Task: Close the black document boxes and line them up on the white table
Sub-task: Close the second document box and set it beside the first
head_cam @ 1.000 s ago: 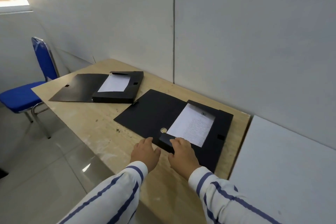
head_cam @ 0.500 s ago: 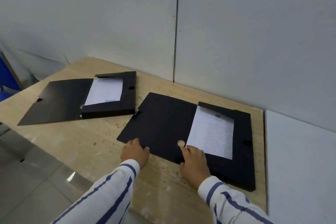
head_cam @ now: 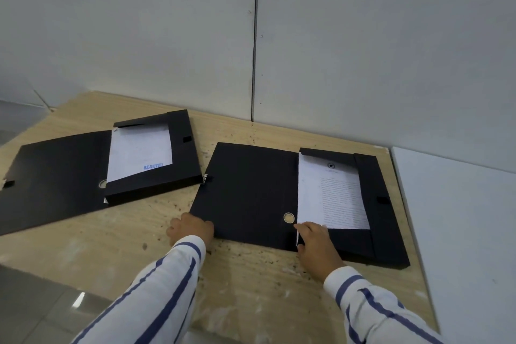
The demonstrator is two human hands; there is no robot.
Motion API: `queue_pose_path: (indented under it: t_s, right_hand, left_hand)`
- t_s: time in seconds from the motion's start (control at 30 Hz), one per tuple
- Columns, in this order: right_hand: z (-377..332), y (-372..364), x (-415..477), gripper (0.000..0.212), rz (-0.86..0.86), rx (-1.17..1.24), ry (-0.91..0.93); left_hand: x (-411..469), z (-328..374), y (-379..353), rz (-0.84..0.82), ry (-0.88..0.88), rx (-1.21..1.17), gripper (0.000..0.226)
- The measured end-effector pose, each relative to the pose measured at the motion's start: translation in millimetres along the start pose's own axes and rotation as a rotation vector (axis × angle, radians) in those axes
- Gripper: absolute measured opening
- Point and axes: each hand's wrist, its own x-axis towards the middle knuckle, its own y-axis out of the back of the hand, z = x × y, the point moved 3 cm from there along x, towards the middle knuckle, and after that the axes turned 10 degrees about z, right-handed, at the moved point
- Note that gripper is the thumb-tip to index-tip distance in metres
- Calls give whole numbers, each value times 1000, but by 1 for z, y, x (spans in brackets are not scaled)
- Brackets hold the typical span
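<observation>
Two black document boxes lie open on a wooden table (head_cam: 251, 282). The near box (head_cam: 279, 198) is on the right, with its flat lid spread out to the left and a sheet of paper (head_cam: 329, 198) resting in its tray. The far box (head_cam: 111, 170) is on the left, open the same way, with its own paper (head_cam: 139, 153) inside. The two boxes are just beside each other, maybe touching at a corner. The left hand (head_cam: 191, 229) rests at the near left corner of the lid, its fingers curled at the edge, likely so it can lift the lid and fold it over. I cannot tell if it has a real hold yet. The right hand (head_cam: 315, 243) sits at the near edge of the tray, close to the paper's near corner, with its fingers laid fairly flat, holding nothing. It looks like it keeps the box from sliding while the lid swings. The white table (head_cam: 460, 232) is on the right, touching the wooden one, and no box is on it yet. Both boxes are not closed yet.
</observation>
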Motion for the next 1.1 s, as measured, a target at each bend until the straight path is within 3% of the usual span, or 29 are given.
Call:
queue_pose_path:
  t_s: [0.2,0.53,0.67,0.8,0.93,1.1]
  right_hand:
    - [1,-1,0,47,-3,-2,-9]
    - [-3,5,-3,47,-9,-4,15]
    - [-2,11,-2,47,7,54,19]
    - [3,23,2,45,15,148,35]
    - [27,46,7,44,68,196,10]
    - [79,79,11,41,142,232,-51]
  left_hand:
    - [17,-8,8,5,13,-101,39]
    - [-7,20,50,151,-88,-673,24]
    - [-44,48,74,177,-266,-809,12]
    - [-95,83,80,141,-512,-959,14]
    - [-140,122,66,81,-775,-1090,39]
    - [-157,168,17,-70,-764,-1104,44]
